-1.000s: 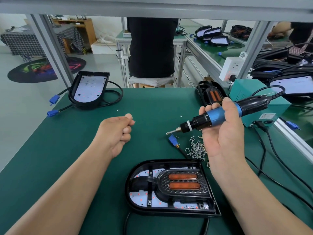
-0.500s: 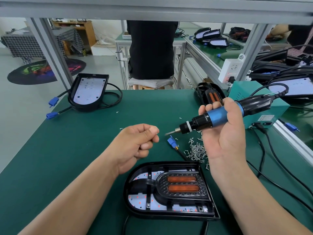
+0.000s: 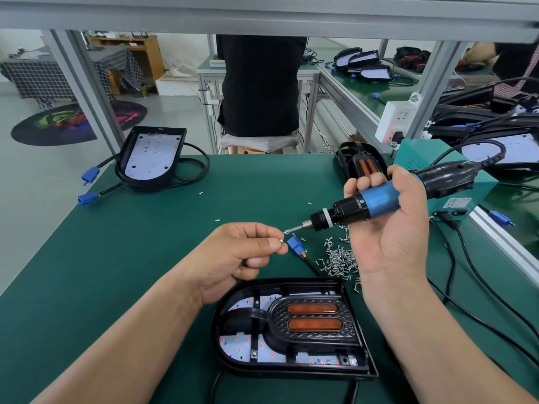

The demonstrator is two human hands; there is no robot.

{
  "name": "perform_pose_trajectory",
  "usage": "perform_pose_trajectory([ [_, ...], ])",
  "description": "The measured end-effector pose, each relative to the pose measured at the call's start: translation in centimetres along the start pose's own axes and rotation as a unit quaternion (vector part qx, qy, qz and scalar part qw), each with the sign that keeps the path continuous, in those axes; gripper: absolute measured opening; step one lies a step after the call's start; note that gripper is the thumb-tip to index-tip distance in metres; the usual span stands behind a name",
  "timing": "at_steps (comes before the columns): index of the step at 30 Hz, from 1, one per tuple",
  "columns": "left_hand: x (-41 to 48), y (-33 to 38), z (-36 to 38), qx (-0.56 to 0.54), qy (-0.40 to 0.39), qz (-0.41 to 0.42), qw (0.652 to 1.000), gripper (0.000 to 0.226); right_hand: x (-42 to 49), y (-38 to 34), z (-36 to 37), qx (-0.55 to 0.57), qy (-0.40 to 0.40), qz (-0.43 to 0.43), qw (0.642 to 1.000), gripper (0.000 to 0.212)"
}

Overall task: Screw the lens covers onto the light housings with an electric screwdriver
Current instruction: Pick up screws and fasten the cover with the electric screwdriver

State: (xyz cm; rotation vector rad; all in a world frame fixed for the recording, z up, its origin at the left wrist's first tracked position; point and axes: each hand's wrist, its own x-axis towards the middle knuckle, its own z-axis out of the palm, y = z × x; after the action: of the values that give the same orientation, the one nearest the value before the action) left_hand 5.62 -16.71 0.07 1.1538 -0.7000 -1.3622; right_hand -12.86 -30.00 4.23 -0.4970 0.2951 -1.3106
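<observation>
L hand (image 3: 242, 255) is up over the green table (image 3: 116, 258), thumb & 1st finger pinching one tiny screw (image 3: 281, 240), other fingers curled in. The screw is right by the tip of the bit; touching or not, can't tell.

R hand (image 3: 390, 231) is wrapped round the electric screwdriver (image 3: 379, 199) at its blue middle. It's held up in the air, bit pointing left at the screw.

The light housing (image 3: 277, 370) lies flat on the table, close to the person, below both hands. The black lens cover (image 3: 313, 317) sits in it w/ two orange windows showing.

A pile of screws (image 3: 338, 260) is on the table betw. the housing & R hand, w/ a blue plug (image 3: 294, 244) next to it. Another housing (image 3: 145, 186) sits far back on the left. Someone in a black top (image 3: 259, 83) sits behind the table.
</observation>
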Motion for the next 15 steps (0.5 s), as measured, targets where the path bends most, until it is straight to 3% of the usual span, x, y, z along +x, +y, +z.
perform_pose_trajectory([
  [12, 0.11, -0.15, -0.11, -0.006, 0.005, 0.004, 1.0, 0.009, -0.36, 0.25, 0.07, -0.016, -0.033, -0.005, 0.999, 0.006],
  [15, 0.14, -0.17, -0.09, 0.003, 0.011, 0.003, 1.0, 0.018, -0.29, 0.32, 0.04, -0.016, -0.035, -0.002, 0.999, 0.005],
])
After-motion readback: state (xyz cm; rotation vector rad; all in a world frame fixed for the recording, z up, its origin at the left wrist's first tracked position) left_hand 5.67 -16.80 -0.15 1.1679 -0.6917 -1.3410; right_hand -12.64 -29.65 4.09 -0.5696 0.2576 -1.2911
